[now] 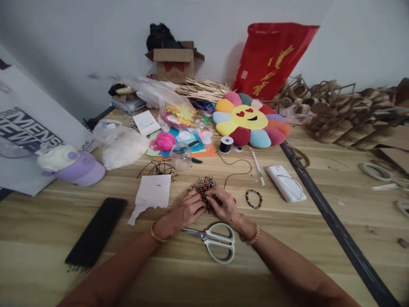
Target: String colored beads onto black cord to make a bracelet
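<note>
A pile of small multicoloured beads [203, 184] lies mid-table, under and between my fingertips. My left hand [191, 207] reaches in from the left, its fingers bent together and touching the beads. From the right comes my right hand [223, 204], thumb and fingers pinched at the same pile. What either pinch holds is too small to make out. A thin black cord [238, 161] winds from its spool [226, 145] to the back of my right hand. Just below both hands lie scissors [220, 243] with pale handles. A finished-looking beaded bracelet [254, 199] rests right of my right hand.
Torn white paper [153, 192] and a black phone [96, 232] lie to the left. A glass jar [181, 156], pink yarn [165, 141] and a flower cushion [251, 119] stand behind. On the right are a pen [257, 167], a white power bank-like block [286, 183] and woven baskets [338, 115].
</note>
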Tool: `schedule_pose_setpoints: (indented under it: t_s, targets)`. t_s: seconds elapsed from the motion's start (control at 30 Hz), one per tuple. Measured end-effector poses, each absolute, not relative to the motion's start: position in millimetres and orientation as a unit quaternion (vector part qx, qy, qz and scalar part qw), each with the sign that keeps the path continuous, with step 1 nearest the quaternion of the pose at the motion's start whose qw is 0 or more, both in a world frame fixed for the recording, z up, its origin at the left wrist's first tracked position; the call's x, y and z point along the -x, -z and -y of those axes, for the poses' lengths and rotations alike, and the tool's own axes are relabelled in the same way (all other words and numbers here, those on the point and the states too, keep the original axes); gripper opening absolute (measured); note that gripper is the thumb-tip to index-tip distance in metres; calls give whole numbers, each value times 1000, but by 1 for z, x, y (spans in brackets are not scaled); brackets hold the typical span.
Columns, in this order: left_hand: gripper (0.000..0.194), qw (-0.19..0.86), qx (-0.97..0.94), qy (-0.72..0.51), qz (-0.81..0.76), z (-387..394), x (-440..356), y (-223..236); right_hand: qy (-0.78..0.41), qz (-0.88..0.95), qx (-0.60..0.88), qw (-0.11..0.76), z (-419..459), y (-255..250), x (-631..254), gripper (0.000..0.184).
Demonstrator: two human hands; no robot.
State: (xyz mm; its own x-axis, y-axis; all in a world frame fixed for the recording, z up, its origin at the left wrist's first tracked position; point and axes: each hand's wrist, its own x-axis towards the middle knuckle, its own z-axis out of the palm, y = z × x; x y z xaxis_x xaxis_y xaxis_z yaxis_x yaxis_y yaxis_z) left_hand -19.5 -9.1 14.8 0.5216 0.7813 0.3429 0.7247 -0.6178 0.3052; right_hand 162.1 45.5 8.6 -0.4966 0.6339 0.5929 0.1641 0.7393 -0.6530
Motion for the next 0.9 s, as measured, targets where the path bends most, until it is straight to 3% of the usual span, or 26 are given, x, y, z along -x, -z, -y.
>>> schedule_pose_setpoints:
  t_s: [0.23,0.9]
  targets:
    - [16,79,-856,-281,-427,7,19,-10,-266,822,238,443,-45,-8,-163,11]
    - [4,267,-737,-444,-433,-4,22,-21,-289,817,231,443,-47,-16,-165,13]
